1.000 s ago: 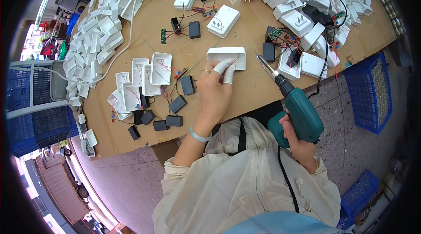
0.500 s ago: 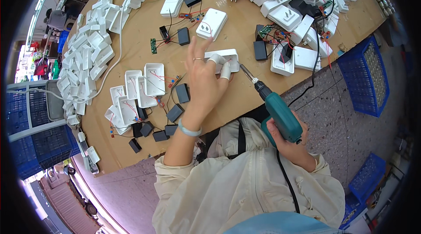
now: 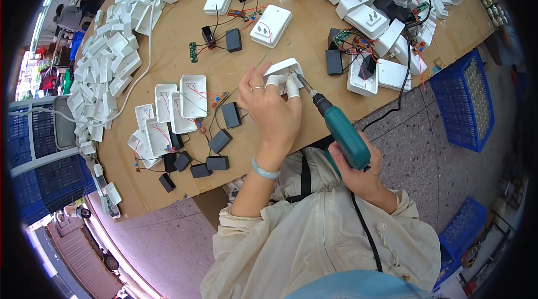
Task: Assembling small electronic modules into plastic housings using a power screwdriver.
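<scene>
In front of me, my left hand [image 3: 274,106] grips a white plastic plug housing [image 3: 284,67], its open side tilted toward me. White finger covers sit on the thumb and a finger, which press at the housing's near side. A bit of red wire shows inside; exactly what the fingertips pinch is hidden. My right hand [image 3: 358,170] is wrapped round the handle of a green pistol-shaped soldering gun [image 3: 346,138] with a black cord. Its thin metal tip reaches the housing's right side, close to the left thumb; whether it touches is too small to tell.
Left on the cardboard-covered table [image 3: 224,66], open white housings [image 3: 193,97] lie with wires and black boxes [image 3: 220,141]. Closed white plugs [image 3: 271,26] and a green circuit board [image 3: 193,52] lie beyond. White housings [image 3: 106,69] pile along the far edges. A blue crate [image 3: 462,100] stands right.
The soldering gun has moved left and its tip has come up to the housing. My left forearm has swung right, and the housing has tilted in my fingers. The view has shifted slightly.
</scene>
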Demonstrator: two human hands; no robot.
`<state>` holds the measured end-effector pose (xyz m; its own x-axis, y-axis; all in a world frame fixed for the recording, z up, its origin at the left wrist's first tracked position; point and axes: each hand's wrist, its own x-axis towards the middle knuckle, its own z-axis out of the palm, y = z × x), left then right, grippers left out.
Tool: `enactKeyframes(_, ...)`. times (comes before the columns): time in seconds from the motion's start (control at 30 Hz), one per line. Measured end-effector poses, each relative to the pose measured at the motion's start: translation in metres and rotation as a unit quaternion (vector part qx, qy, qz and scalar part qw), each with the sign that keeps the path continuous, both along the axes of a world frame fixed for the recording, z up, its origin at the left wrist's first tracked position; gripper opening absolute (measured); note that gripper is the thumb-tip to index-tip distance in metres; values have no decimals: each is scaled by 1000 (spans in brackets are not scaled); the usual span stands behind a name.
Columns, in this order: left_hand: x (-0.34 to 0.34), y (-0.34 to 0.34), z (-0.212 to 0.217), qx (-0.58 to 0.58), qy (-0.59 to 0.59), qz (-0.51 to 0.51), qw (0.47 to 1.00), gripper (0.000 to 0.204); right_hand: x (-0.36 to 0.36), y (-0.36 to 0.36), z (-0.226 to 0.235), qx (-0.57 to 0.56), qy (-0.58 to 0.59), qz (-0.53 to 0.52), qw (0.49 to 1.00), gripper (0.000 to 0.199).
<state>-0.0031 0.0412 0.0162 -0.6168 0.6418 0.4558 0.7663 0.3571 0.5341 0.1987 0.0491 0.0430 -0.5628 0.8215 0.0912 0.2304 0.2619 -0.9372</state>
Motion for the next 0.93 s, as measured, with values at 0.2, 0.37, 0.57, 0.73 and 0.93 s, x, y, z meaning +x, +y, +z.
enactKeyframes(0.2, -1, 1, 0, -8, 22, 16, 1000, 19, -2, 3, -5, 5, 5, -5, 1000, 26)
enactKeyframes(0.37, 1, 2, 1, -24, 27, 19, 999, 19, -3, 6, -4, -5, 12, 0, 1000, 26)
enactKeyframes(0.57, 1, 3, 0, -26, 23, 19, 999, 17, -5, 7, -1, -26, 16, 1, 1000, 24)
enactKeyframes(0.73, 1, 3, 0, -28, 20, 22, 999, 17, -8, 9, 0, -35, 11, 1, 999, 20)
enactKeyframes(0.93, 0, 2, -1, -33, 13, 14, 999, 18, -7, 12, -2, -15, 8, 17, 1000, 28)
